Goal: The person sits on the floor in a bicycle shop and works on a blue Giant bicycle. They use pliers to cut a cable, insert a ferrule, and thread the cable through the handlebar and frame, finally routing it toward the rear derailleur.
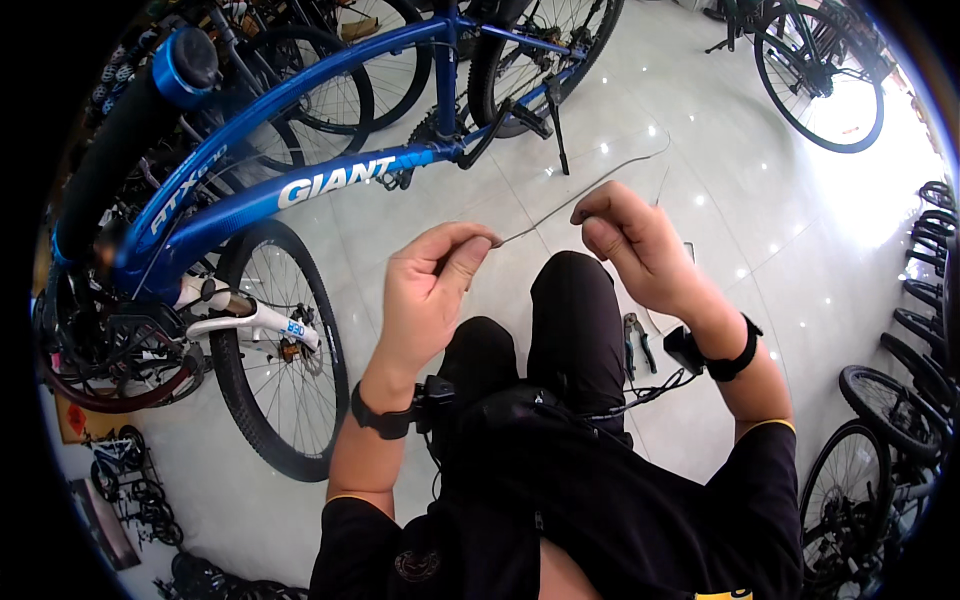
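My left hand [425,285] pinches one end of a thin grey cable [545,216] between thumb and fingertips. From there the cable stretches up and to the right, passing close to my right hand [640,245] and bending at its far end. My right hand is closed, with the thumb against curled fingers; whether the cable or something else is in it I cannot make out. A pair of pliers or cutters [637,345] with dark handles lies on the floor by my right knee. To the left stands a blue bicycle [290,190] with a white fork.
The bicycle's front wheel [285,350] is close to my left arm, and its kickstand [556,125] rests on the pale tiled floor [700,400]. More bicycles stand behind it. Another bicycle [820,75] is at the far right, and several wheels [895,410] line the right side.
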Motion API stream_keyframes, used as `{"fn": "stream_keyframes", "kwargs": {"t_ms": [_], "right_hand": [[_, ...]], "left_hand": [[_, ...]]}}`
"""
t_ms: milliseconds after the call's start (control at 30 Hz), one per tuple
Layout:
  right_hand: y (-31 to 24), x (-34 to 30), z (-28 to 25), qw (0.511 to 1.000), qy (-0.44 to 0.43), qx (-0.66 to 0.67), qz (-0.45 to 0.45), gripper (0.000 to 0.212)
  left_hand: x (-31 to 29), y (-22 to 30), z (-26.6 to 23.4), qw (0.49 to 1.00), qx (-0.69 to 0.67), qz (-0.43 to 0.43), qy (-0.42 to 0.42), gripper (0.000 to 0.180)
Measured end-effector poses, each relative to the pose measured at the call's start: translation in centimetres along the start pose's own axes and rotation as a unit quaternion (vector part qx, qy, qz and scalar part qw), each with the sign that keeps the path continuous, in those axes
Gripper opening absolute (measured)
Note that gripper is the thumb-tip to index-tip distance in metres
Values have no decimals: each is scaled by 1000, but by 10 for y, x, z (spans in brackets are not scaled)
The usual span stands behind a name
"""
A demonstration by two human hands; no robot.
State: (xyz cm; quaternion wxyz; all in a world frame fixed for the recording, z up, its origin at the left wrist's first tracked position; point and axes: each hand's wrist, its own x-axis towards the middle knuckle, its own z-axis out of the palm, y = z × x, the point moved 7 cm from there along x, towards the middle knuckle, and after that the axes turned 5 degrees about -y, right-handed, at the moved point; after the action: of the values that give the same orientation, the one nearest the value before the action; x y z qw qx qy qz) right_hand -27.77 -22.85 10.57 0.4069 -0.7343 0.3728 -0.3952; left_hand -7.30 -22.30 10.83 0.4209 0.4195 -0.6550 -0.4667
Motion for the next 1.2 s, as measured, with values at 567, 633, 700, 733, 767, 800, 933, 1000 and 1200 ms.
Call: {"fn": "stream_keyframes", "kwargs": {"t_ms": [567, 633, 700, 733, 767, 800, 933, 1000, 1200], "right_hand": [[-48, 5, 9, 975, -56, -147, -154, 13], [-49, 4, 9, 973, -53, -155, -161, 13], [-50, 4, 10, 971, -48, -168, -164, 14], [-49, 3, 12, 964, -57, -200, -166, 15], [-48, 3, 13, 956, -67, -232, -167, 16], [-47, 2, 15, 947, -76, -263, -167, 16], [-45, 1, 33, 952, -113, -241, -150, 15], [-43, 3, 36, 954, -136, -234, -128, 12], [-52, 7, 37, 969, -109, -176, -135, 17]], "left_hand": [[-13, 41, 1, 971, 209, 116, 29, 9], [-13, 45, 3, 967, 224, 120, 22, 9], [-13, 49, 5, 962, 242, 130, 14, 9], [-12, 50, 7, 959, 250, 135, 10, 9], [-11, 49, 11, 956, 259, 139, -7, 9], [-9, 49, 16, 952, 268, 144, -25, 9], [-6, 25, 36, 979, 183, 0, -85, 14], [-7, 15, 35, 979, 162, -18, -122, 17], [-10, 6, 40, 987, 10, -68, -142, 30]]}}
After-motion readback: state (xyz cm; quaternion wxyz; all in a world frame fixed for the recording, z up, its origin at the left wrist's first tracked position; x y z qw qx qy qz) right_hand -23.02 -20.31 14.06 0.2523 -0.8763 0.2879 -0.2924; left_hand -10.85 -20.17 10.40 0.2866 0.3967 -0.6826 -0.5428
